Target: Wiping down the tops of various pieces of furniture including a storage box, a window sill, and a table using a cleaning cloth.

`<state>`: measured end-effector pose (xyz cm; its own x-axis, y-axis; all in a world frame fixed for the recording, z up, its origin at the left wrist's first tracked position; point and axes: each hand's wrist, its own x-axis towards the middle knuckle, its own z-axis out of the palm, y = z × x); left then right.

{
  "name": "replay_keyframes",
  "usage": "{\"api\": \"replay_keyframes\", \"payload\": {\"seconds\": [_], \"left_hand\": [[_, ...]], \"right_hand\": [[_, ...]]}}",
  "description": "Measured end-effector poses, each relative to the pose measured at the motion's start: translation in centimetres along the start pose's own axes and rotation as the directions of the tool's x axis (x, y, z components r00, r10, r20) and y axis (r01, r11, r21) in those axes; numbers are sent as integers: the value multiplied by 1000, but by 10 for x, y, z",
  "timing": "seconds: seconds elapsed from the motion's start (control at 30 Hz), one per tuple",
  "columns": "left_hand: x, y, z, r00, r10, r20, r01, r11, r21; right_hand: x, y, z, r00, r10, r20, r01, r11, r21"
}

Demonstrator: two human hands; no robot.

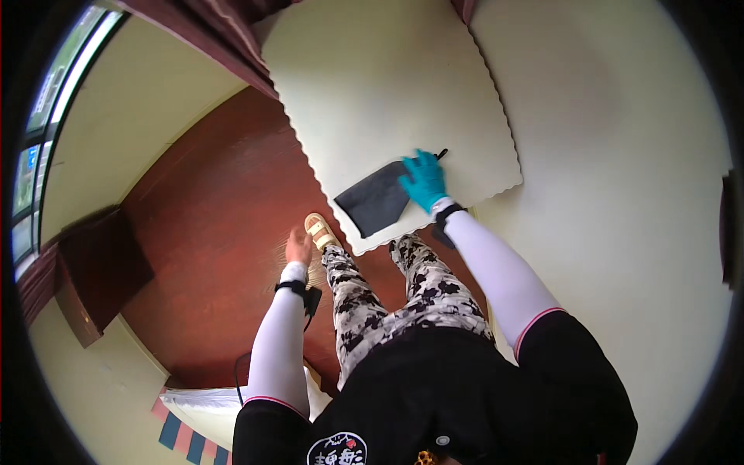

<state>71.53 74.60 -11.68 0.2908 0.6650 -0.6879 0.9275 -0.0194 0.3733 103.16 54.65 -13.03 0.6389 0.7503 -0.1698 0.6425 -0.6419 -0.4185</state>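
My right hand [425, 182], in a teal glove, lies palm down with its fingers spread on the right end of a dark grey cloth [372, 200]. The cloth is spread flat near the close edge of a white surface with a scalloped rim [395, 85]. By the glove's fingertips a small black strip [442, 153] sticks out; whether it belongs to the cloth I cannot make out. My left hand [298, 248] is bare and hangs over the floor beside my sandal, its fingers loosely apart, holding nothing.
Red-brown flooring [209, 232] stretches to the left. A dark brown wooden cabinet [105, 263] stands by the left wall, under a window [54, 116]. Purple-brown curtains [225, 39] hang near the far left edge of the white surface. A pale wall [620, 194] rises on the right.
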Motion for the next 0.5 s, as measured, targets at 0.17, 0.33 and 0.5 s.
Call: {"api": "replay_keyframes", "payload": {"seconds": [0.17, 0.33, 0.5], "left_hand": [[108, 87, 48, 881, 308, -359, -276, 951, 138], [165, 148, 64, 822, 347, -452, -101, 869, 484], [162, 170, 79, 777, 428, -462, -148, 837, 527]], "right_hand": [[-12, -76, 71, 986, -45, 159, 46, 999, -1], [-93, -50, 110, 928, -370, 32, 369, 929, 36], [-10, 67, 53, 845, 514, 150, -281, 188, 941]]}}
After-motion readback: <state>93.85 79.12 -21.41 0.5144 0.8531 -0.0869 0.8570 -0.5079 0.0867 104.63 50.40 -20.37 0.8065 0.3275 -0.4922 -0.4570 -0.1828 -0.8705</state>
